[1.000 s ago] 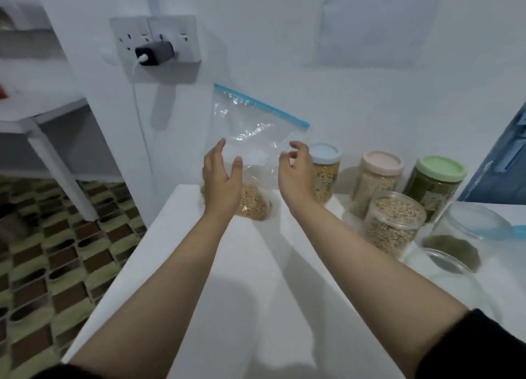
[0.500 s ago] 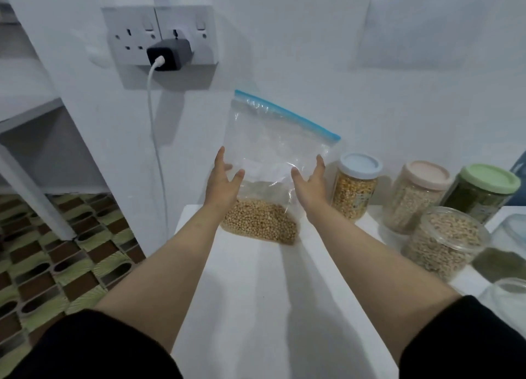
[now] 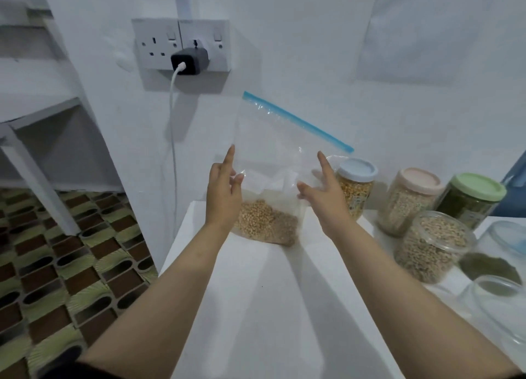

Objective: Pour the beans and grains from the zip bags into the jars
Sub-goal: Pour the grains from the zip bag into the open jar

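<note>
A clear zip bag with a blue seal strip stands upright at the far end of the white table, leaning toward the wall. Pale round beans fill its bottom. My left hand touches the bag's left side with straight fingers, the index pointing up. My right hand touches its right side, fingers spread and straight. To the right stand a blue-lidded jar of yellow grains, a pink-lidded jar, a green-lidded jar and a clear jar full of beans.
Clear glass jars sit at the right edge, one with a dark green layer inside. A wall socket with a black charger and white cable hangs above the table's left corner. A white shelf frame and tiled floor lie to the left.
Both hands have closed in on the bag's sides and the bag now stands taller between them. The view has moved closer to the wall.
</note>
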{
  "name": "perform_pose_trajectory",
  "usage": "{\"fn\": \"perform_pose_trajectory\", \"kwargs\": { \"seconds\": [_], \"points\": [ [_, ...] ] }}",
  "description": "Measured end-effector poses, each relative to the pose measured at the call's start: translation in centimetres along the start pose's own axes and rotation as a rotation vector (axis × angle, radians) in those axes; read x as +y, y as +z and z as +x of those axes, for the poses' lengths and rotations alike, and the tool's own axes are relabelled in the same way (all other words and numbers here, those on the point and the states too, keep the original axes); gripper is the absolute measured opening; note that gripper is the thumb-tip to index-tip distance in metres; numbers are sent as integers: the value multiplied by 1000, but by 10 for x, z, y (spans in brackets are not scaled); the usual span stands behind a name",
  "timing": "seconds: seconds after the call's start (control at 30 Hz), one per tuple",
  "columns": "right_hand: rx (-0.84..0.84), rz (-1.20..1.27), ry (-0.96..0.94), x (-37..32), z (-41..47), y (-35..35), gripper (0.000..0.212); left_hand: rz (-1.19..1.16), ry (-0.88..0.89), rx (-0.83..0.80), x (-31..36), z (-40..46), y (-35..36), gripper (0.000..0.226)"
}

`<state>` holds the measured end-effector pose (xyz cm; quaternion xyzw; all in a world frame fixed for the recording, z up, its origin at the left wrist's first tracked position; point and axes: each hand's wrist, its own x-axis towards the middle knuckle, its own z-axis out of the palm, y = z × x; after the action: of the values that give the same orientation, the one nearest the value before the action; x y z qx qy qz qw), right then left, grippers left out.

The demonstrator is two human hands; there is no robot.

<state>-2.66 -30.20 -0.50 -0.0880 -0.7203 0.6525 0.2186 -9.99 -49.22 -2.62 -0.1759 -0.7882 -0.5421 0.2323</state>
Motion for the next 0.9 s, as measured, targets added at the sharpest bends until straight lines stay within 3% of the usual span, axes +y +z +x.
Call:
{"fn": "perform_pose_trajectory", "kwargs": {
  "seconds": [0.2, 0.63, 0.8, 0.9],
  "points": [
    [-58, 5, -187, -17, -52, -50, 99, -6, -29, 57, 44, -54, -11, 63],
    [-194, -55, -363, -32, -159, -162, 101, 18, -127, 159, 142, -197, 10, 59],
    [-102, 73, -368, -42, -161, -170, 88, 221, -97, 228, 157, -210, 21, 67],
    [-7, 52, -461, -57, -153, -173, 75, 339, 71, 204, 179, -206, 31, 62]
  ]
}}
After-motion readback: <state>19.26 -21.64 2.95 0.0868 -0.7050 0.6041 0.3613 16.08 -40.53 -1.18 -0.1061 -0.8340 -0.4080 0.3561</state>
